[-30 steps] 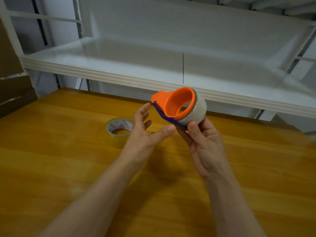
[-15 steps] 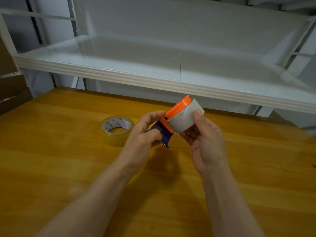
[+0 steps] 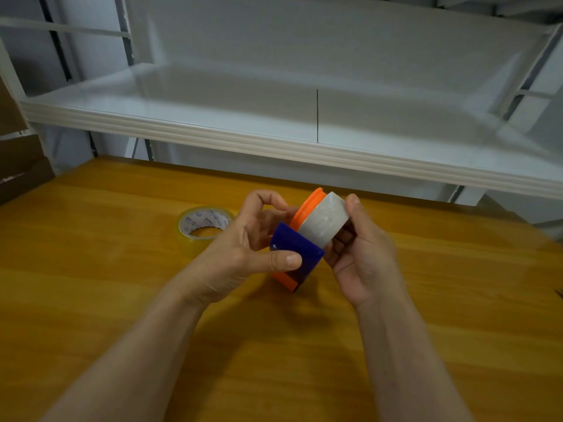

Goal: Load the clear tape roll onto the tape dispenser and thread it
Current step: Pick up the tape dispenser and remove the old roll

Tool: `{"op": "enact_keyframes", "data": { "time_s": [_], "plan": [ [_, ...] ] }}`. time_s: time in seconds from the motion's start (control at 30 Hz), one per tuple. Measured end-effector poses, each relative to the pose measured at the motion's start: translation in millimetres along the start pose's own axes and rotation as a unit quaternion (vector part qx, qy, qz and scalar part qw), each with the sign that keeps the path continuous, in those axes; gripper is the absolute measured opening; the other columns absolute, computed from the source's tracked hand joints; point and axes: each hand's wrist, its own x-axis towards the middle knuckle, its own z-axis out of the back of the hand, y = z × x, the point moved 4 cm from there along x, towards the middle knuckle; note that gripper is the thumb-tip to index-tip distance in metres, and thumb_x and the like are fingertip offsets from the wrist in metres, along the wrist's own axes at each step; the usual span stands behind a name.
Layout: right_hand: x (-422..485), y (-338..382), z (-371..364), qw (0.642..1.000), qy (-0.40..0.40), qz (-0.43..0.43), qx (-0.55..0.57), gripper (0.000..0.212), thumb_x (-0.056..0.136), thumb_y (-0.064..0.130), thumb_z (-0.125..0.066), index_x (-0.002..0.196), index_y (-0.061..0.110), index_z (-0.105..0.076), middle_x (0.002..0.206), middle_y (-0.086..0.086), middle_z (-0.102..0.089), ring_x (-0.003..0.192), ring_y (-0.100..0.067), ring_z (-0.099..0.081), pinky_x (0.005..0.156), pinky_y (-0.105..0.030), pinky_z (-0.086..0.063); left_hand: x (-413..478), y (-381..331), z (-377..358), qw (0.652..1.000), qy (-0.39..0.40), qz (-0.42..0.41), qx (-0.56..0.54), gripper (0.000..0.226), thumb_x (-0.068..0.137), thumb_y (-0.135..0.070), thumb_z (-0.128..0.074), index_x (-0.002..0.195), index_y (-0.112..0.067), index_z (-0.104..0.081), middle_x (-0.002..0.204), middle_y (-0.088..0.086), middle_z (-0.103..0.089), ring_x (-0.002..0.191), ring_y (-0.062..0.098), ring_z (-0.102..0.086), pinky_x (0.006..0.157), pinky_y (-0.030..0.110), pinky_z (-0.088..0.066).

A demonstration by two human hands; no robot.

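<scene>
- Judged step: readying the tape dispenser (image 3: 307, 205), with loading and threading not yet begun.
- Held over the bench (image 3: 122, 284), near its middle, tilted with the orange rim to the far side and the blue flap (image 3: 294, 248) to the near side.
- Wrapped around the hub: a pale grey ring (image 3: 323, 222); cannot tell spent core from built-in drum.
- Lying flat on the bench, just to the far left of the hands and apart from both: the clear tape roll (image 3: 207, 221).
- Grip of the left hand (image 3: 243, 251): closed in a pinch on the tape dispenser, thumb flat across the blue flap, fingers curled up behind toward the orange rim.
- Grip of the right hand (image 3: 362, 257): wrapped round the tape dispenser at the pale grey ring from the right, thumb over the top, fingers curled beneath.
- Both forearms reaching in from the near edge, wrists angled toward each other.
- Next, probably: swing the flap clear, free the hub of any used core, then let go with one hand and reach far left for the roll.
- Calls for a steady right-hand hold during the left's work, and fingertips kept off any cutting edge under the flap.
- Beyond the bench, at the far side: a white shelf (image 3: 213, 117).
</scene>
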Motion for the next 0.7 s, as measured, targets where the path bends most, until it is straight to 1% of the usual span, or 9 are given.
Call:
{"op": "enact_keyframes", "data": {
  "time_s": [0.03,0.1,0.2,0.27,0.33,0.4,0.5,0.6,0.7],
  "plan": [
    [0,-1,0,1.0,0.001,-0.003,0.001,0.038,0.09,0.044,-0.068,0.11,0.013,-0.069,0.089,-0.006,-0.073,0.081,-0.021,-0.068,0.07,-0.033,-0.054,-1,-1,1,1.0,-0.002,-0.001,0.017,0.054,0.069,-0.013,-0.083,0.111,-0.027,-0.054,0.116,-0.008,-0.069,0.103,0.016,-0.069,0.08,0.031,-0.057],
    [-1,-2,0,1.0,0.004,-0.012,0.004,0.038,0.09,0.045,-0.068,0.11,0.012,-0.069,0.09,-0.008,-0.073,0.084,-0.023,-0.067,0.075,-0.036,-0.053,-2,0,1,0.998,-0.005,-0.002,0.062,0.041,0.072,-0.01,-0.085,0.104,-0.021,-0.063,0.102,-0.01,-0.072,0.096,0.011,-0.07,0.078,0.027,-0.056],
    [-2,-2,0,1.0,0.01,-0.02,0.011,0.044,0.088,0.048,-0.067,0.111,0.011,-0.069,0.088,-0.008,-0.073,0.081,-0.023,-0.067,0.074,-0.035,-0.053,-2,0,0,0.997,-0.013,-0.006,0.071,0.031,0.074,-0.011,-0.077,0.105,-0.01,-0.07,0.102,-0.003,-0.077,0.102,0.016,-0.072,0.084,0.031,-0.057],
    [-3,-3,-3,0.999,0.027,-0.017,0.01,0.049,0.086,0.052,-0.066,0.109,0.009,-0.07,0.082,-0.007,-0.073,0.073,-0.02,-0.067,0.07,-0.033,-0.053,-1,1,0,0.998,-0.02,-0.009,0.059,0.028,0.076,-0.013,-0.073,0.104,-0.01,-0.072,0.104,0.001,-0.078,0.103,0.019,-0.072,0.085,0.03,-0.058],
    [-4,-2,-6,0.999,0.051,-0.005,0.004,0.052,0.082,0.055,-0.064,0.105,0.008,-0.071,0.078,-0.006,-0.073,0.069,-0.018,-0.067,0.067,-0.032,-0.053,1,4,3,0.998,-0.038,-0.012,0.055,0.026,0.077,-0.015,-0.071,0.103,-0.012,-0.072,0.105,0.003,-0.078,0.102,0.018,-0.073,0.084,0.027,-0.058],
    [-5,-1,-10,0.997,0.078,0.011,-0.001,0.054,0.079,0.056,-0.062,0.102,0.008,-0.071,0.077,-0.005,-0.073,0.069,-0.017,-0.067,0.066,-0.031,-0.052,1,7,6,0.998,-0.052,-0.007,0.028,0.025,0.077,-0.014,-0.07,0.102,-0.012,-0.072,0.102,0.002,-0.078,0.1,0.016,-0.073,0.081,0.026,-0.057],
    [-6,3,-12,0.994,0.099,0.037,-0.034,0.049,0.078,0.054,-0.062,0.099,0.01,-0.072,0.082,-0.005,-0.076,0.074,-0.016,-0.07,0.065,-0.028,-0.055,2,11,10,0.997,-0.063,0.01,-0.042,0.025,0.078,-0.011,-0.068,0.103,-0.01,-0.071,0.098,0.002,-0.078,0.095,0.016,-0.072,0.079,0.027,-0.058],
    [-5,8,-10,0.983,0.093,0.092,-0.129,0.04,0.082,0.047,-0.064,0.1,0.013,-0.076,0.095,-0.008,-0.078,0.085,-0.019,-0.072,0.068,-0.028,-0.056,4,12,13,0.989,-0.071,0.016,-0.129,0.023,0.081,-0.014,-0.071,0.103,-0.012,-0.071,0.097,0.003,-0.077,0.092,0.017,-0.072,0.077,0.03,-0.06],
    [-8,13,-9,0.95,0.091,0.179,-0.238,0.022,0.084,0.04,-0.069,0.099,0.025,-0.077,0.097,0.003,-0.078,0.09,-0.009,-0.071,0.072,-0.024,-0.055,3,11,17,0.973,-0.084,0.023,-0.213,0.028,0.081,-0.018,-0.068,0.108,-0.011,-0.068,0.098,0.004,-0.074,0.092,0.018,-0.072,0.074,0.035,-0.061]
  ]
}}
